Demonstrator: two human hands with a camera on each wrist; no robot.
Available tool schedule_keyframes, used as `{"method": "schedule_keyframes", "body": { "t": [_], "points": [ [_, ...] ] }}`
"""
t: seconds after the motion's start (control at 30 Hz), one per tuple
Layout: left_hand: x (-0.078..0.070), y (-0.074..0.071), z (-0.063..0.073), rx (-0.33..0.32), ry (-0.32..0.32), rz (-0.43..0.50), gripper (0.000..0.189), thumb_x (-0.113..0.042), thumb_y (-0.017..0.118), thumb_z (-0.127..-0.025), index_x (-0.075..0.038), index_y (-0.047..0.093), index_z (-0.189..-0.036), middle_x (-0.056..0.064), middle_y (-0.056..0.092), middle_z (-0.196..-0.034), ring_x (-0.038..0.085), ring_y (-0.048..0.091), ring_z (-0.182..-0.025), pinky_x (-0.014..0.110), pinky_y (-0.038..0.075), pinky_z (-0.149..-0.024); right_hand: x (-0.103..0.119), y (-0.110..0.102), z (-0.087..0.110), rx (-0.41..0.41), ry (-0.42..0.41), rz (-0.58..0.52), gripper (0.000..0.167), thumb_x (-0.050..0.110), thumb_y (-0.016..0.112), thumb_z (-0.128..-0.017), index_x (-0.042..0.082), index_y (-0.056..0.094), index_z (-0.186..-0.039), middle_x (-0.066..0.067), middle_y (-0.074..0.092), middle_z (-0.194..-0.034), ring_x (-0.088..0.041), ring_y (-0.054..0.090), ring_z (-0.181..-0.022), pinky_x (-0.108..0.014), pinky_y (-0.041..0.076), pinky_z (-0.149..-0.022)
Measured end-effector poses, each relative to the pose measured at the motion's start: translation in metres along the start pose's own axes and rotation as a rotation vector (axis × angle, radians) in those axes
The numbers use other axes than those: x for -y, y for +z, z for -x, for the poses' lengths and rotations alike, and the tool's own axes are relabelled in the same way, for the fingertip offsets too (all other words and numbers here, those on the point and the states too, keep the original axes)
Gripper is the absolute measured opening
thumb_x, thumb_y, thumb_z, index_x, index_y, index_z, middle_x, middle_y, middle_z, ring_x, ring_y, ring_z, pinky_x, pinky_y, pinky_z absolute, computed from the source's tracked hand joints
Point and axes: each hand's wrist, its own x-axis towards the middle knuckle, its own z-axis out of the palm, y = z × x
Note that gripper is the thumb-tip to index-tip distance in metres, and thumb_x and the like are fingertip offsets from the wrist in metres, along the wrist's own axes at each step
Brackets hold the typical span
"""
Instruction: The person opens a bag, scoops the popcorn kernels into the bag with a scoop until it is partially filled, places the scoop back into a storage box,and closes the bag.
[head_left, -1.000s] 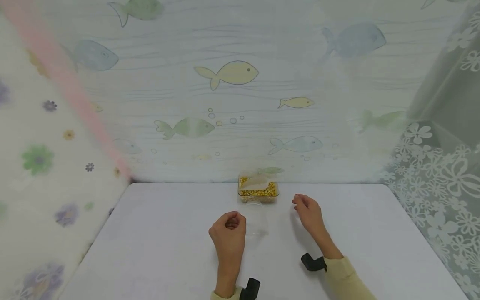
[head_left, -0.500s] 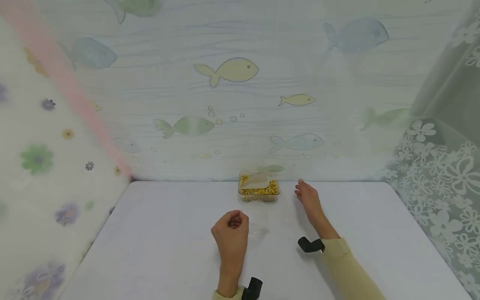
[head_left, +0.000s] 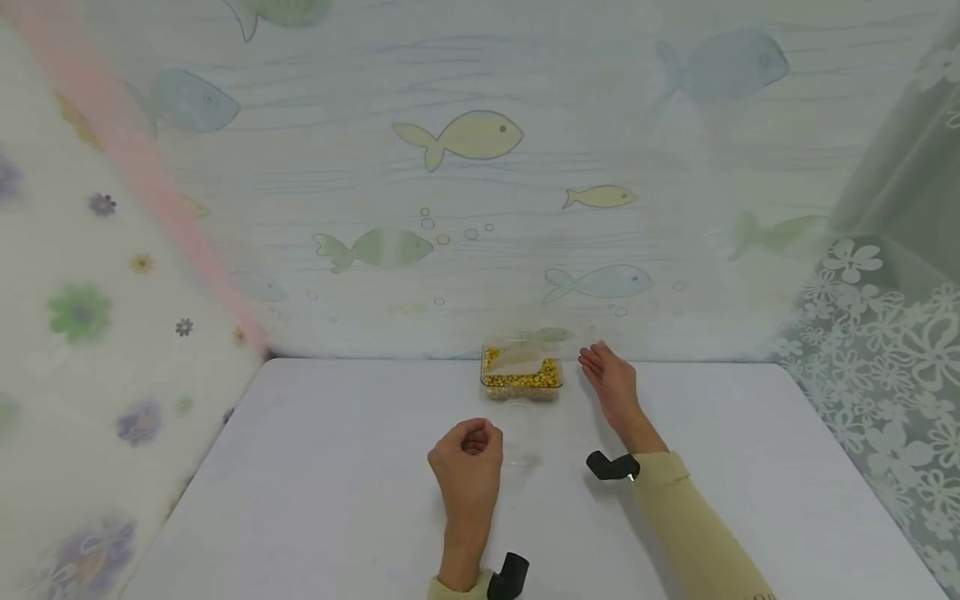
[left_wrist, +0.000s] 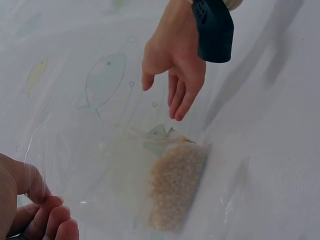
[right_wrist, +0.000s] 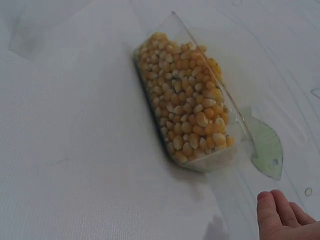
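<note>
My left hand (head_left: 467, 465) is over the front middle of the table. Its thumb and fingers pinch the edge of a clear plastic bag (left_wrist: 100, 172), which hangs in front of the container in the left wrist view. A clear rectangular container (head_left: 525, 394) near the table's back edge holds yellow corn kernels (right_wrist: 187, 102). A pale, see-through piece (head_left: 516, 361) overlaps the kernels in the head view. Just right of the container is my right hand (head_left: 615, 392), its fingers extended and holding nothing. In the right wrist view, its fingertips (right_wrist: 266, 202) are apart from the container's end.
A white table (head_left: 337, 467) spreads beneath both hands. Behind it hangs a fish-print sheet (head_left: 480, 275), close to the container. Flowered fabric (head_left: 82, 400) borders the left, and lace (head_left: 892, 375) the right. Black wrist cameras (head_left: 510, 575) stick out from both wrists.
My right hand has moved forward toward the back edge, then slightly left to the container's side, its fingers straightening. My left hand keeps pinching the bag with hardly any movement.
</note>
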Motion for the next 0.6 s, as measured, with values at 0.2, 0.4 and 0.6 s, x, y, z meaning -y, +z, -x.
{"method": "schedule_keyframes", "body": {
  "t": [0.2, 0.4, 0.6],
  "points": [
    [-0.0003, 0.0005, -0.0004, -0.002, 0.006, -0.005, 0.01, 0.006, 0.072, -0.081, -0.003, 0.076, -0.08, 0.002, 0.065, -0.062, 0.006, 0.059, -0.052, 0.021, 0.052, -0.05, -0.0014, 0.0037, -0.005, 0.011, -0.027, 0.007, 0.056, 0.028, 0.042, -0.11, -0.005, 0.032, -0.155, -0.022, 0.041, -0.157, -0.027, 0.043, -0.144, -0.025, 0.04, -0.114],
    [-0.0013, 0.0006, -0.0017, 0.002, 0.007, 0.002, 0.01, 0.006, 0.071, -0.082, -0.003, 0.076, -0.081, 0.002, 0.065, -0.063, 0.007, 0.059, -0.053, 0.021, 0.053, -0.051, -0.0018, 0.0084, -0.0083, -0.024, -0.073, -0.028, 0.051, 0.026, 0.047, -0.109, -0.007, 0.043, -0.148, -0.017, 0.059, -0.141, -0.026, 0.054, -0.136, -0.024, 0.047, -0.106],
    [-0.0023, -0.0002, -0.0012, 0.01, 0.001, 0.013, 0.011, 0.006, 0.071, -0.082, -0.003, 0.076, -0.081, 0.002, 0.065, -0.063, 0.007, 0.06, -0.053, 0.022, 0.054, -0.052, -0.0021, 0.01, -0.0104, -0.043, -0.078, -0.052, 0.05, 0.025, 0.051, -0.108, -0.008, 0.047, -0.145, -0.002, 0.073, -0.115, -0.024, 0.06, -0.129, -0.025, 0.05, -0.103]
  ]
}}
